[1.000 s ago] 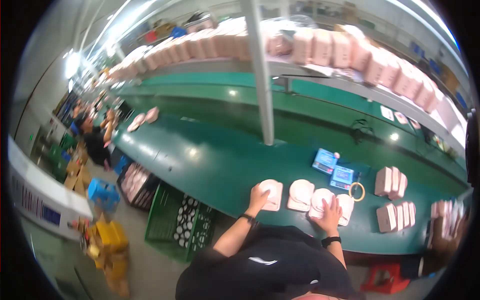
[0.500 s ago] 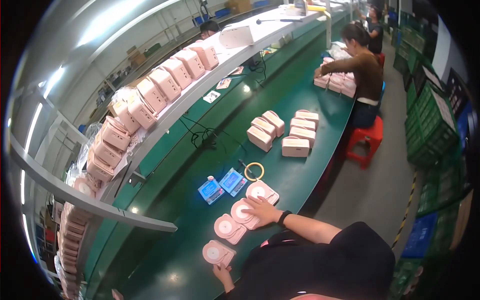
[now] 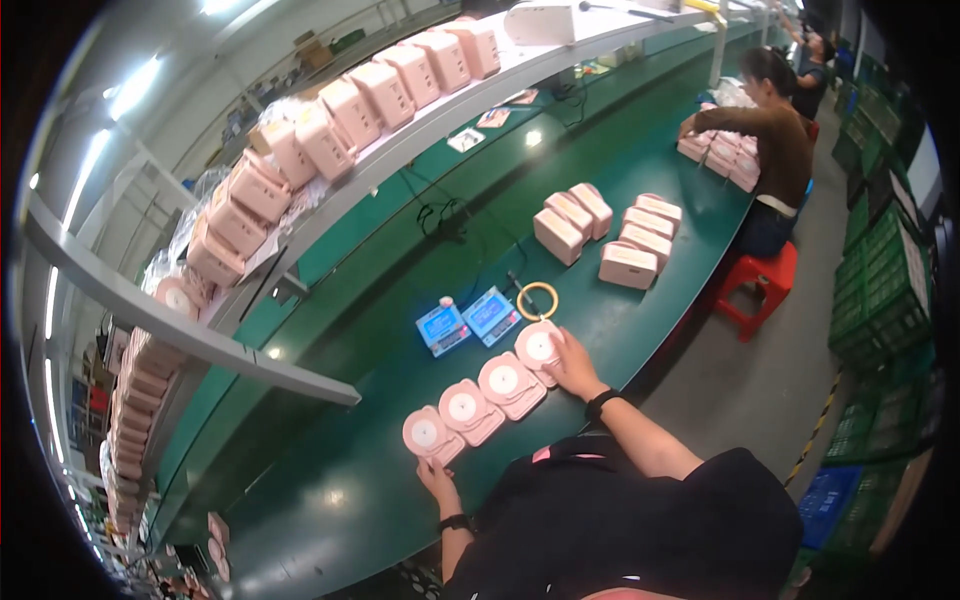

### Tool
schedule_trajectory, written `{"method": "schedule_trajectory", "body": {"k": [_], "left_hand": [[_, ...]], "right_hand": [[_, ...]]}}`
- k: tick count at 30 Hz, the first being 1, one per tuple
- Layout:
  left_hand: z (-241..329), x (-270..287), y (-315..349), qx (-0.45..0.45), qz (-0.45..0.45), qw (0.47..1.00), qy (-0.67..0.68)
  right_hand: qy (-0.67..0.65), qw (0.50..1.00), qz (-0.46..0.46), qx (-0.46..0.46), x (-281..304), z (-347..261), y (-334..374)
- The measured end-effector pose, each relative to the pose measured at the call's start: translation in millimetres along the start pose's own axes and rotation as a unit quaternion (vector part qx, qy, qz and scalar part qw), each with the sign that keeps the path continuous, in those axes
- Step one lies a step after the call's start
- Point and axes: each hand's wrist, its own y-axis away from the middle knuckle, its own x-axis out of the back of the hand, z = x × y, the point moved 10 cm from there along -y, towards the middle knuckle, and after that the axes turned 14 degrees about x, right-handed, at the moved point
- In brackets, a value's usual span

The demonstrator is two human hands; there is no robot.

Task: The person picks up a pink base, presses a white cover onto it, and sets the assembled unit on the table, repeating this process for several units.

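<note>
Several pink turntable-shaped devices, each with a white round disc, lie in a close slanting row on the green table. At the row's near-left end, my left hand [image 3: 437, 482] grips the lower edge of one pink device [image 3: 424, 432], thumb on top. My right hand [image 3: 574, 366] holds the outer edge of the pink device [image 3: 538, 345] at the far-right end. Between them lie a second device [image 3: 464, 405] and a third device [image 3: 507, 377], touched by neither hand. The undersides of the fingers are hidden.
Two blue meters with lit screens [image 3: 443, 327] and a yellow ring [image 3: 538, 301] lie beyond the row. Pink boxy units [image 3: 628, 265] stand farther right. A shelf post [image 3: 250, 365] juts in at left. A co-worker [image 3: 770, 130] sits at the far right.
My right hand has shifted from a middle device to the one at the far-right end. My left hand's device now sits against the others, closing the gap. The view has shifted.
</note>
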Motion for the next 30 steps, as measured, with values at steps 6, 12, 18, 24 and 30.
{"method": "schedule_trajectory", "body": {"k": [6,12,18,24,30], "left_hand": [[8,-2,4,-0.027,0.010,0.999,-0.026],[8,-3,9,0.002,0.013,1.000,-0.017],[11,-5,10,-0.001,0.009,1.000,-0.023],[10,-5,12,0.004,0.009,1.000,-0.026],[7,3,7,0.006,0.013,1.000,0.005]], "right_hand": [[-0.057,0.998,0.015,-0.012,2,6,-2],[-0.137,0.988,0.048,-0.052,7,14,0],[-0.484,0.847,0.088,-0.200,-22,60,20],[-0.495,0.846,0.050,-0.193,-21,62,24],[-0.476,0.859,0.031,-0.187,-25,59,22]]}}
